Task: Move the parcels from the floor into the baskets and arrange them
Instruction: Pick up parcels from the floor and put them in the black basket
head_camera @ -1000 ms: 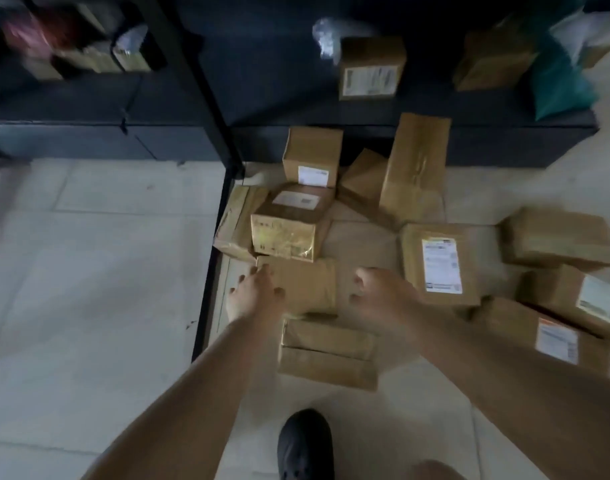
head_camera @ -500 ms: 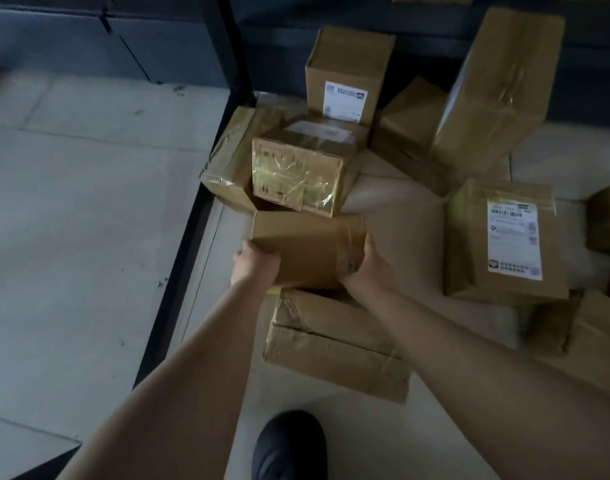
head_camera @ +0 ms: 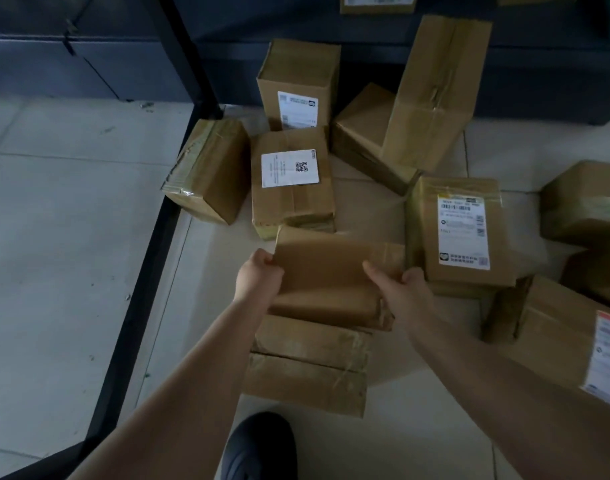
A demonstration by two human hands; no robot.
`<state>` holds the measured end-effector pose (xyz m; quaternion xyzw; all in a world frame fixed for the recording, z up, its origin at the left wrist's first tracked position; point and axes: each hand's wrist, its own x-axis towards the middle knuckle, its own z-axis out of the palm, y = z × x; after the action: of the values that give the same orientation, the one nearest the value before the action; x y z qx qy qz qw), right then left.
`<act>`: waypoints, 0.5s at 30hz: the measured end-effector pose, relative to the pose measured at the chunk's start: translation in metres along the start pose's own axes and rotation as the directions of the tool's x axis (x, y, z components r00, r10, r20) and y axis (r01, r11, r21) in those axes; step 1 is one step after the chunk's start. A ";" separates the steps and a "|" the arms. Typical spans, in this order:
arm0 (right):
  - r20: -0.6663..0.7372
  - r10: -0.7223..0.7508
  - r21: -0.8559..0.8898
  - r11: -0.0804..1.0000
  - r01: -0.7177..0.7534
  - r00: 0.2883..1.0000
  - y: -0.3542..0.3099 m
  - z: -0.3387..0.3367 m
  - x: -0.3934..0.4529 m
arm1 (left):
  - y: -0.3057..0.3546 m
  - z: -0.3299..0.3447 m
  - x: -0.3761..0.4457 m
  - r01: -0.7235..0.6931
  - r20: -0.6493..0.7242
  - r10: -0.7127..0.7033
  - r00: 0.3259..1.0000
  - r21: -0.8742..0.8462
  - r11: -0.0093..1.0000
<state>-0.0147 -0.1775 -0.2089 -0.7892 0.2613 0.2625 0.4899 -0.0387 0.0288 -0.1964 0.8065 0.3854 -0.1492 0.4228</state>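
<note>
On a pale tiled floor (head_camera: pixel 71 237) strewn with parcels, both hands — left grip (head_camera: pixel 258 277), right grip (head_camera: pixel 402 292) — clasp a plain brown parcel (head_camera: pixel 331 271) by its ends.

head view, steeply down, near floor (head_camera: pixel 71 237)

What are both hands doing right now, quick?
Left hand: grips the left end of the plain brown parcel.
Right hand: grips the same parcel's right end.
</note>
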 end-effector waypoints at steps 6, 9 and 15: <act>-0.016 -0.048 0.016 0.999 0.048 0.999 -0.020 -0.001 0.009 | -0.001 0.009 0.009 0.047 0.033 -0.042 0.999 -0.149 0.988; 0.062 0.024 -0.117 0.993 -0.016 0.998 -0.039 0.003 0.020 | 0.005 0.013 0.014 0.087 0.050 -0.084 0.995 -0.072 0.994; -0.127 -0.043 -0.099 0.995 0.030 0.991 -0.033 -0.003 0.016 | 0.015 0.010 0.017 0.075 -0.047 -0.081 0.996 -0.110 0.991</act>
<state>0.0191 -0.1698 -0.1972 -0.8320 0.2649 0.2144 0.4377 -0.0157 0.0241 -0.2030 0.7703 0.4349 -0.1237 0.4497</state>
